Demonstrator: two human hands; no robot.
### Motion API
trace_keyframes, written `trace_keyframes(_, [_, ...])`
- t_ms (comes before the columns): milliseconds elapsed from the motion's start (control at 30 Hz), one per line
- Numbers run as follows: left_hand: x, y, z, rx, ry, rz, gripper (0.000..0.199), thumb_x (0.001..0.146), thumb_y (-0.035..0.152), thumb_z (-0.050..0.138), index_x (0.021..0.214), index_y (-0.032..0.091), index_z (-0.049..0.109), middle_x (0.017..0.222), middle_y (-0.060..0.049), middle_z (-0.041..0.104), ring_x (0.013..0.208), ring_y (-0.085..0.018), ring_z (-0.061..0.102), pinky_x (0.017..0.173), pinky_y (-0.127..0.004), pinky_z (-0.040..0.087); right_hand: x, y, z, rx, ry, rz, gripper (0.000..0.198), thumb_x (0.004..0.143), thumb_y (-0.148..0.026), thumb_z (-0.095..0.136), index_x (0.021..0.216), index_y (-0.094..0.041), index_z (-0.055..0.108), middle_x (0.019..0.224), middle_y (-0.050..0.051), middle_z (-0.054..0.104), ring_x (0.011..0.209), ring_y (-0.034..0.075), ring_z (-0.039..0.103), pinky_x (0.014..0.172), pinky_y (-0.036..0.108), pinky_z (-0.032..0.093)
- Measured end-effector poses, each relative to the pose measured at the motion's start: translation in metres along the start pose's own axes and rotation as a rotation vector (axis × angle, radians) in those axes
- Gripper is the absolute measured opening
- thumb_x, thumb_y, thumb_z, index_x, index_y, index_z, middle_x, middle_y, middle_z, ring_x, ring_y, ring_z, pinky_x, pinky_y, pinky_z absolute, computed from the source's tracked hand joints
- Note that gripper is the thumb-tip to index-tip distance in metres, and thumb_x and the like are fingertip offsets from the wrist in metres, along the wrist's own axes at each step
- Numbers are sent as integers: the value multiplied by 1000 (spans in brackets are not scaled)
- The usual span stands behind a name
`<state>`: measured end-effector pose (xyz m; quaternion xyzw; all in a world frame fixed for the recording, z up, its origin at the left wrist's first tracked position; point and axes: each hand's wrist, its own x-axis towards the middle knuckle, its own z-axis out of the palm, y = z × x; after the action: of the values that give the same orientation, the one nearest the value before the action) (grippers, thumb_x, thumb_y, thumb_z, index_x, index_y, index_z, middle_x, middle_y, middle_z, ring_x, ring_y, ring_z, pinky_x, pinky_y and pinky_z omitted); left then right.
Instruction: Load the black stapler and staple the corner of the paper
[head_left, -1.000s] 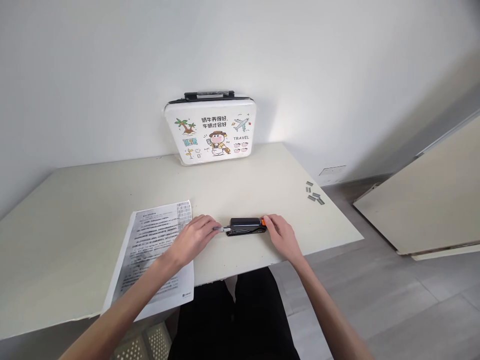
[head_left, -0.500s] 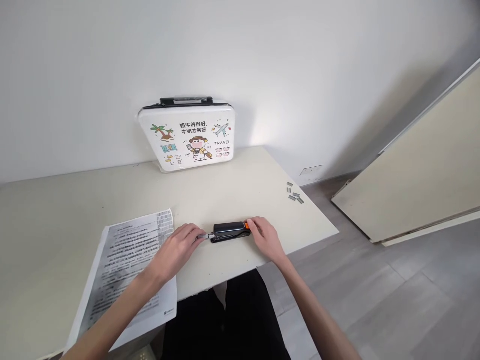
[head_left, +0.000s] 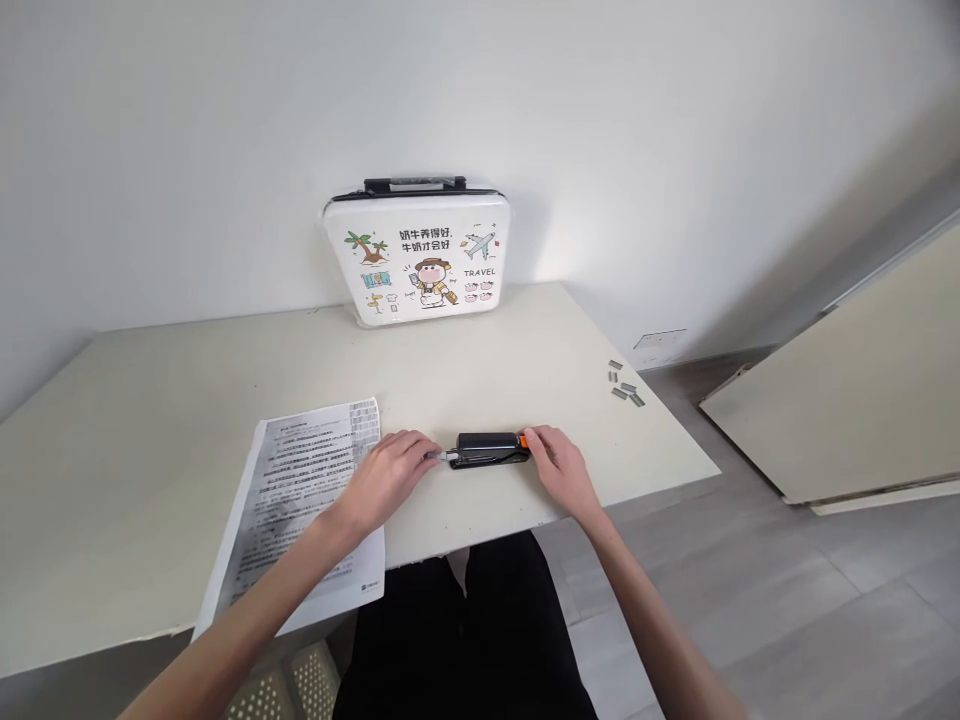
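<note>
A black stapler with an orange rear end lies on the pale table, its front pointing left. A short silvery metal piece, which looks like the staple tray, sticks out of its front. My left hand has its thumb and fingers pinched on the outer end of this piece. At the back of the stapler, my right hand is closed around the orange end. Several small grey staple strips are scattered near the table's right edge.
Printed sheets lie under my left forearm, overhanging the front edge of the table. A white case with cartoon prints leans on the wall behind. To the right, a pale panel stands on the grey floor.
The camera view has turned a little left, so everything appears farther right. Both hands keep their hold on the stapler and its metal piece.
</note>
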<state>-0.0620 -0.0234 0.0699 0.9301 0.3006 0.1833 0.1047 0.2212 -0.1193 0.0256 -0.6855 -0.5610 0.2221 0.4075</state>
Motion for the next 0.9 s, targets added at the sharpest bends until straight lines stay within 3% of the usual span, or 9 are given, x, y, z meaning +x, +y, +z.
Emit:
trace_keyframes(167, [-10, -9, -2, -33, 12, -18, 30, 111, 38, 46, 114, 23, 72, 110, -7, 75, 99, -25, 72, 89, -45, 59, -1, 0, 1, 16, -7, -3, 49, 108, -59, 34, 109, -27, 72, 109, 8, 76, 103, 28, 67, 89, 41, 53])
trace_keyframes(367, [-23, -21, -8, -199, -10, -79, 28, 108, 42, 53, 111, 23, 73, 109, -6, 76, 96, -22, 73, 85, -38, 61, -2, 1, -4, 65, -67, -128, 38, 97, -57, 63, 123, -29, 70, 124, 8, 74, 117, 29, 63, 100, 46, 53])
trace_keyframes(467, [-24, -23, -9, -321, -88, -42, 25, 105, 45, 60, 107, 25, 76, 103, -5, 77, 92, -20, 73, 81, -34, 61, 0, 2, -9, 87, -166, -109, 42, 92, -57, 70, 123, -29, 69, 120, 7, 75, 100, 27, 67, 87, 43, 57])
trace_keyframes(533, [-20, -22, -6, -366, -122, 6, 24, 104, 45, 63, 105, 26, 77, 100, -4, 78, 93, -20, 73, 81, -34, 60, 3, 2, -11, 135, -259, -97, 39, 92, -56, 70, 121, -29, 70, 115, 5, 76, 90, 24, 69, 79, 39, 58])
trace_keyframes(667, [0, -17, 5, -423, -160, 82, 23, 103, 45, 65, 101, 26, 78, 96, -4, 78, 92, -21, 72, 84, -35, 58, 8, -1, -12, 206, -362, -116, 36, 94, -53, 68, 120, -29, 71, 115, 4, 76, 97, 24, 70, 83, 37, 59])
trace_keyframes(900, [26, -15, 18, -551, -251, -47, 37, 91, 57, 76, 101, 22, 73, 96, -4, 72, 84, -20, 69, 76, -32, 54, 7, 2, -10, 176, -349, -147, 32, 95, -49, 69, 120, -29, 70, 113, 4, 75, 94, 24, 68, 79, 37, 58])
